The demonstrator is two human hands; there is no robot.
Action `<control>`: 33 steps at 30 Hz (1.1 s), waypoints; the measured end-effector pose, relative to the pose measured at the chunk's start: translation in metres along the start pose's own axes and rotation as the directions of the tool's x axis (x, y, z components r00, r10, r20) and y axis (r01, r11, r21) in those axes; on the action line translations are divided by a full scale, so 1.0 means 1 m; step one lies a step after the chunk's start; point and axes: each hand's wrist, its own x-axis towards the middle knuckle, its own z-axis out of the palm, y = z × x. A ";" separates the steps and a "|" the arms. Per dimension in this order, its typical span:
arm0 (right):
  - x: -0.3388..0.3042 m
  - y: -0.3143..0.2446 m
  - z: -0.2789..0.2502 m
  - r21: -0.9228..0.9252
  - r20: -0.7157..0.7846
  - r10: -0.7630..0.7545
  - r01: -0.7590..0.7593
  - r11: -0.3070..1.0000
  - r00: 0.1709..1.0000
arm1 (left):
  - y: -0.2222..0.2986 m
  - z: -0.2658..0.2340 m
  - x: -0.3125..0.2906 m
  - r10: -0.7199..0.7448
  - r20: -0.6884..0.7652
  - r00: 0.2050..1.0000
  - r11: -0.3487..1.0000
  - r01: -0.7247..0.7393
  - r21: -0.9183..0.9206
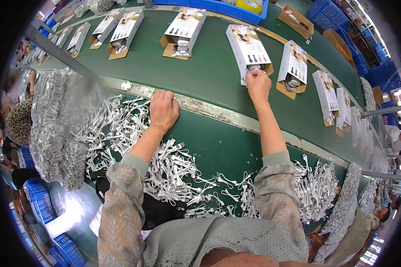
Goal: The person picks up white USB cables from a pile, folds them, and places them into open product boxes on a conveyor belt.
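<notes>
White printed cardboard box [247, 42]: on the green conveyor belt [214, 71], open end toward me.
Right hand [258, 85]: my fingertips bunched there; whether gripping, I cannot tell.
Left hand [163, 111]: unclenched, resting on the worn pale rail [218, 110].
Bundled white cables [171, 171]: heaped nearer me.

Carton [248, 44]: white, printed, lying near the green belt's [214, 73] far edge, near end open.
White item [254, 67]: rounded, partly hidden inside.
Cables [168, 172]: white, looped, strewn towards the table's [214, 138] near edge.
</notes>
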 end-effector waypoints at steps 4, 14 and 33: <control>0.005 0.020 -0.006 -0.123 0.036 -0.135 0.138 0.983 0.990 | 0.002 0.008 0.002 0.004 -0.016 1.000 1.000 -0.004 0.011; -0.171 -0.111 -0.047 0.674 0.500 -0.759 0.363 0.643 0.416 | -0.004 0.007 -0.001 -0.018 -0.004 1.000 1.000 0.018 0.026; -0.115 -0.055 -0.110 0.301 0.778 -0.086 -0.248 0.921 0.623 | -0.002 0.005 0.002 0.002 -0.018 1.000 1.000 -0.002 0.007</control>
